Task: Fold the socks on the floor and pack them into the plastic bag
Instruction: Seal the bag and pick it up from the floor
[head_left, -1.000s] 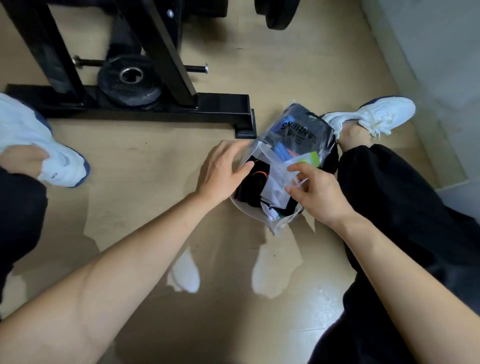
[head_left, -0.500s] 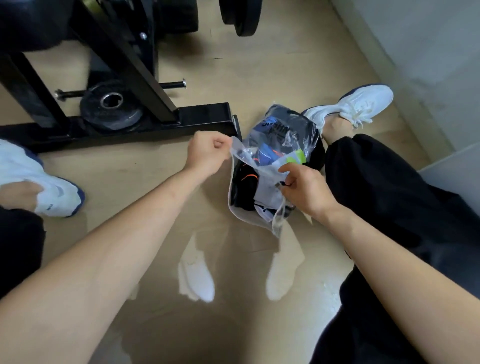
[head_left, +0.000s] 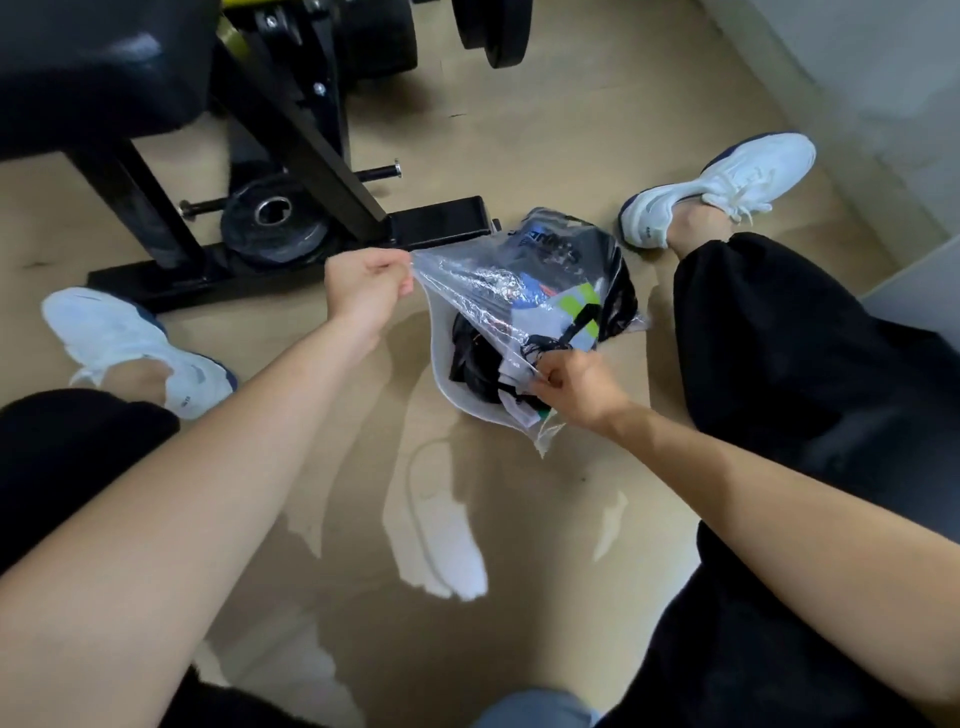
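A clear plastic bag (head_left: 467, 280) lies on the tan floor between my feet, stuffed with folded socks (head_left: 550, 306) in black, white, blue and lime green. My left hand (head_left: 363, 288) pinches the bag's upper left corner and holds it stretched taut. My right hand (head_left: 576, 387) pinches the near edge of the bag's mouth, close to a black sock (head_left: 478, 358) that shows through the plastic. The mouth edge runs straight between the two hands. No loose socks lie on the floor.
A black weight bench frame (head_left: 311, 156) with a plate (head_left: 270, 223) stands just behind the bag. My white sneakers rest at left (head_left: 130, 348) and right (head_left: 727, 182). A pale wall (head_left: 883, 78) rises at the right. Bright reflections mark the glossy floor (head_left: 441, 545).
My left hand went from resting flat beside the bag to pinching its corner and pulling it left. My right hand slid down to the mouth's near edge, stretching it taut.
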